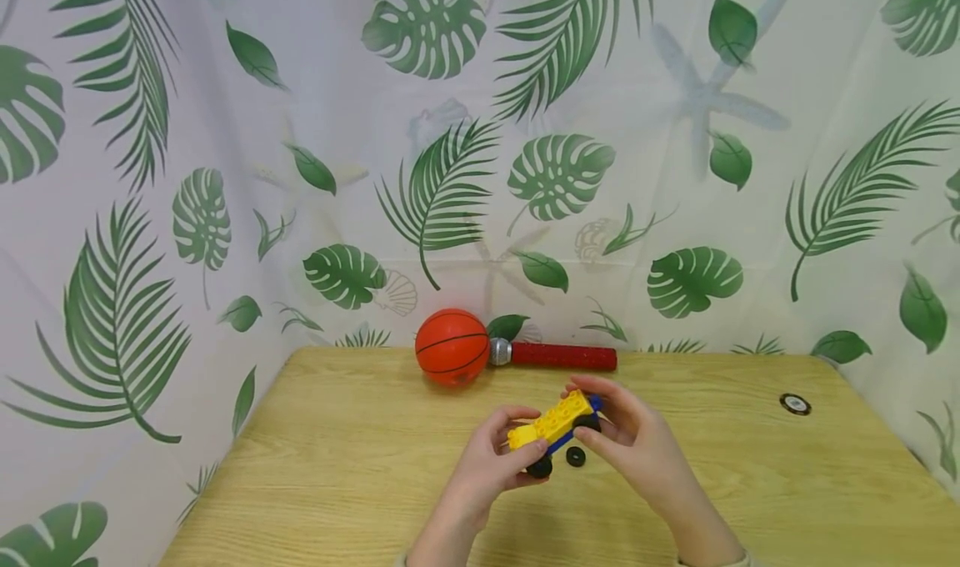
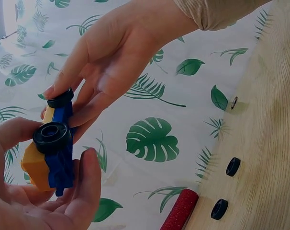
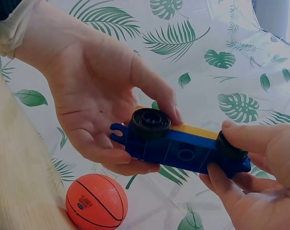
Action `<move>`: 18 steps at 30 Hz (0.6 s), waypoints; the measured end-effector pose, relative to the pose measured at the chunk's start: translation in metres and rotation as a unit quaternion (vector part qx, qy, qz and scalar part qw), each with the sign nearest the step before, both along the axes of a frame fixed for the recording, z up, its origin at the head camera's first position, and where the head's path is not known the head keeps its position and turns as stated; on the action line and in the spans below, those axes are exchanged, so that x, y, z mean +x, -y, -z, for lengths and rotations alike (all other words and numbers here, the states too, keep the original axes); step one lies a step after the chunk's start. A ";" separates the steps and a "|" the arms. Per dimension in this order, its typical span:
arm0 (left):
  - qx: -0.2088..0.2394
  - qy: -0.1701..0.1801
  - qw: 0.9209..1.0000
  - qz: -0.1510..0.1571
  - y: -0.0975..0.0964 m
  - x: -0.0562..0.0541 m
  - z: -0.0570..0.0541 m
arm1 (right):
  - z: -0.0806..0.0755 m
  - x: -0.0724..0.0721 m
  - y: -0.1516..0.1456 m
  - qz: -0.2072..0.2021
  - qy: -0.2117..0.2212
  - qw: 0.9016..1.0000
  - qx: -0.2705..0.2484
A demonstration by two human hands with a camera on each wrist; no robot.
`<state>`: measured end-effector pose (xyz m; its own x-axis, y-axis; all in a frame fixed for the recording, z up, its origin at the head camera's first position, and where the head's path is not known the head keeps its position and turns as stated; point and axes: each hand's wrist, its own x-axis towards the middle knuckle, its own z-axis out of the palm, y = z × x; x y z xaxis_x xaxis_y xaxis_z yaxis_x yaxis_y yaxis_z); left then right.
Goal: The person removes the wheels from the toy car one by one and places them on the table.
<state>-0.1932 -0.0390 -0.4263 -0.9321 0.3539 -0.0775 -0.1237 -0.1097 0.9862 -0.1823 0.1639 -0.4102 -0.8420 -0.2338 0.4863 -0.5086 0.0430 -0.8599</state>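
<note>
Both hands hold a toy car [image 1: 558, 421] above the table, its body yellow and studded, its base blue, its wheels black. My left hand [image 1: 491, 459] grips the near left end between thumb and fingers. At the other end my right hand [image 1: 633, 442] pinches the car, its thumb on a black wheel [image 3: 229, 146]. In the right wrist view the blue underside [image 3: 185, 153] faces the camera, with a hook at the left hand's end. Two loose black tyres, one farther up [image 2: 233, 166] and one lower [image 2: 219, 209], lie on the table in the left wrist view.
An orange toy basketball [image 1: 452, 347] sits at the back of the wooden table [image 1: 337, 467]. Beside it lies a red microphone [image 1: 562, 356] with a silver head. A small round disc [image 1: 795, 404] is at the right. Leaf-patterned cloth [image 1: 555, 92] hangs behind.
</note>
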 end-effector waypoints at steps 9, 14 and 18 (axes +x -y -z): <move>-0.026 -0.015 0.999 0.025 0.001 0.000 0.001 | 0.000 -0.001 0.005 -0.013 -0.018 1.000 0.007; -0.051 -0.032 0.998 0.022 0.000 0.001 0.002 | -0.001 -0.001 0.009 0.002 -0.003 1.000 0.010; -0.052 -0.042 0.998 0.019 0.000 0.000 0.002 | -0.002 0.000 0.012 0.047 0.024 0.998 0.027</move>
